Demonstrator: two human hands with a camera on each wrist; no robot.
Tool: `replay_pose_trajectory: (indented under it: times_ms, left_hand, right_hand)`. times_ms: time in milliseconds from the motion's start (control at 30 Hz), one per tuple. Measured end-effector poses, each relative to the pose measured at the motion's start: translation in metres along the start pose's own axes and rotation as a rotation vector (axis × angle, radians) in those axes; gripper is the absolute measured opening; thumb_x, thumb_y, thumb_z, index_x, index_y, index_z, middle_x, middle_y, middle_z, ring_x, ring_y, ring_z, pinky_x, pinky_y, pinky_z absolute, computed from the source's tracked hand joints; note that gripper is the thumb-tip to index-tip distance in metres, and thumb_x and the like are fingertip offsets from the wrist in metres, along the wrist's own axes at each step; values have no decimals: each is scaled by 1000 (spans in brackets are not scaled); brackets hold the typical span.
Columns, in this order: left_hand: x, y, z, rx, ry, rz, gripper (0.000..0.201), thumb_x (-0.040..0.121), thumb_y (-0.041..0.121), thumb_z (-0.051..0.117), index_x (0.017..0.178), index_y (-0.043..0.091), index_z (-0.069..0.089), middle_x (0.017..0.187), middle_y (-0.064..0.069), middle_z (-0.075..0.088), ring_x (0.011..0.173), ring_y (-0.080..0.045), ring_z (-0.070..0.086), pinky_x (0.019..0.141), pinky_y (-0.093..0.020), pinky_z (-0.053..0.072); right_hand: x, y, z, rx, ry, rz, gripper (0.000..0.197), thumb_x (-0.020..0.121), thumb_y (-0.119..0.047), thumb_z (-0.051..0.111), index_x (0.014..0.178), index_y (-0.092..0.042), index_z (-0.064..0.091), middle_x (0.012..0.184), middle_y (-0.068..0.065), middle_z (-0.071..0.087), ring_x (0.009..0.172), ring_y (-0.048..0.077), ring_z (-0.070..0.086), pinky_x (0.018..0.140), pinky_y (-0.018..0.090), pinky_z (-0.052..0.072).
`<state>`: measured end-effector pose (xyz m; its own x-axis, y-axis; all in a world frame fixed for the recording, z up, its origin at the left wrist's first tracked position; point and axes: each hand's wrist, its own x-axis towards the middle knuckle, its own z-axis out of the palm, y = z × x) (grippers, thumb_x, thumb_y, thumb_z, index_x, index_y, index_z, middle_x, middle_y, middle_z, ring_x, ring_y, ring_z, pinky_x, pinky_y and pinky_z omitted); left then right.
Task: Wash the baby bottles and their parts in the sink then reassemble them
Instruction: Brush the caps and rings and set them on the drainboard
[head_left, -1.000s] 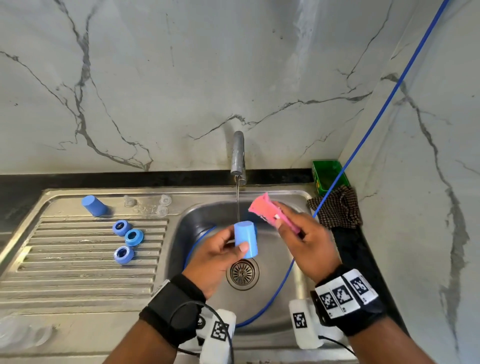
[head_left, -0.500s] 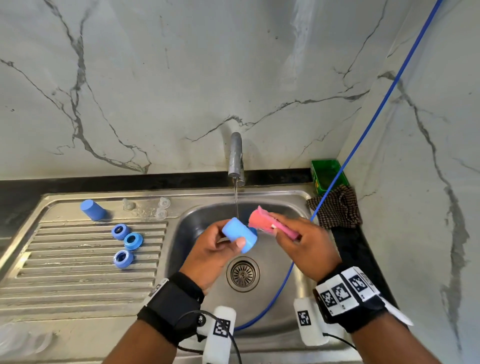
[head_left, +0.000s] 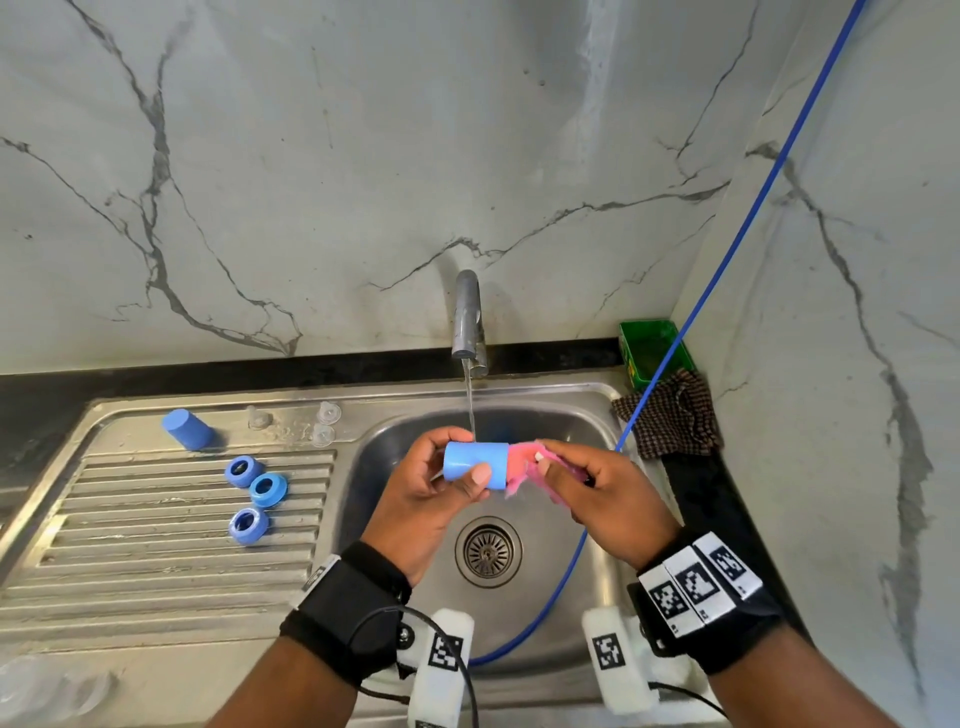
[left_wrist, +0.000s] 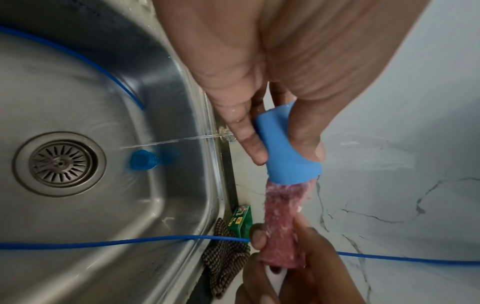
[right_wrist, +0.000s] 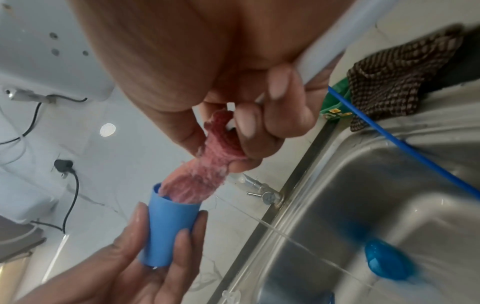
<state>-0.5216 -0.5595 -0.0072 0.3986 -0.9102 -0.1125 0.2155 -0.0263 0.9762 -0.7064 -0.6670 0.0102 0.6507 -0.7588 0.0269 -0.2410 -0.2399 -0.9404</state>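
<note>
My left hand (head_left: 441, 486) grips a light blue bottle cap (head_left: 475, 462) sideways over the sink basin (head_left: 582, 436), just below the running tap (head_left: 467, 317). Its open mouth faces right. My right hand (head_left: 597, 488) pinches a pink sponge brush (head_left: 519, 465) by its white handle. The sponge head sits partly inside the cap (right_wrist: 168, 226), as the left wrist view also shows on the sponge (left_wrist: 281, 226). A second blue cap (left_wrist: 142, 159) lies in the basin under the water stream. On the drainboard lie another blue cap (head_left: 187, 428), three blue rings (head_left: 267, 488) and clear nipples (head_left: 328, 413).
A blue cable (head_left: 727, 218) runs down from the upper right through the basin, past the drain (head_left: 487, 551). A green box (head_left: 652, 348) and a checked cloth (head_left: 670, 421) sit at the sink's back right corner. Blurred clear items (head_left: 52, 686) lie at the lower left.
My left hand has turned the cap from upright to sideways, mouth to the right. My right hand has brought the pink sponge from beside the cap into its mouth.
</note>
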Motion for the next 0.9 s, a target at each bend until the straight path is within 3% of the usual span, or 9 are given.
replay_pose_trajectory:
  times_ms: [233,400,467,500,600,667,767,833,900]
  left_hand:
    - [2,-7,-1,35,6,-46,63,66,40,84,119,17,59,119,-17,64,105,-30,66,94,-45,57]
    - [-1,-5,1,162,-135,-26,47,80,31,83,120,17,61,113,-14,66,99,-28,68,86,-42,60]
    - [1,-3,5,113,-71,-46,43,84,26,79,120,13,60,116,-16,66,99,-27,70,83,-38,60]
    - [2,-1,6,79,-36,-60,43,82,25,75,120,12,60,118,-17,66,100,-27,71,82,-36,60]
    - [4,3,6,-14,16,-106,44,80,26,69,119,9,60,117,-20,67,96,-24,72,78,-32,60]
    - [3,4,6,-39,3,-128,44,80,27,68,119,7,59,114,-19,69,93,-24,72,77,-32,60]
    - [1,4,10,-62,-9,-134,46,80,30,68,118,4,59,108,-19,71,89,-26,73,77,-34,61]
    - [0,4,12,-66,8,-118,47,79,30,70,116,2,59,107,-20,72,90,-28,73,77,-35,61]
    - [0,7,15,-17,34,-97,51,77,32,74,113,0,58,102,-20,73,89,-31,74,74,-37,61]
  right_hand:
    - [-5,-9,4,85,-132,-47,24,101,-14,58,118,-28,67,57,-19,57,50,-3,49,55,7,37]
    - [-2,-3,-1,-121,-273,-70,21,102,-22,58,86,-23,70,65,-5,59,59,-1,48,61,20,38]
    - [0,-6,-2,-62,-346,-26,17,102,-15,57,110,-23,69,72,-18,61,64,-3,52,65,14,40]
    - [0,-9,-4,-39,-393,-17,30,100,-11,58,128,-23,63,84,-22,64,74,-4,57,71,13,43]
    - [0,-6,-8,-68,-451,-70,63,95,-8,61,151,-27,40,126,-11,65,115,4,61,102,24,47]
    - [-2,-1,-5,-11,-439,-65,61,95,-6,61,150,-27,42,116,-6,68,102,8,66,93,28,53]
    - [-4,3,5,133,-351,-52,47,98,-7,63,140,-25,55,78,-6,62,57,9,50,56,26,45]
    - [-6,4,10,131,-271,-94,37,97,-8,64,133,-18,60,71,-14,62,53,2,49,53,17,42]
    - [-8,4,16,49,-189,-171,37,96,-7,66,132,-11,62,77,-29,66,66,-5,62,64,8,46]
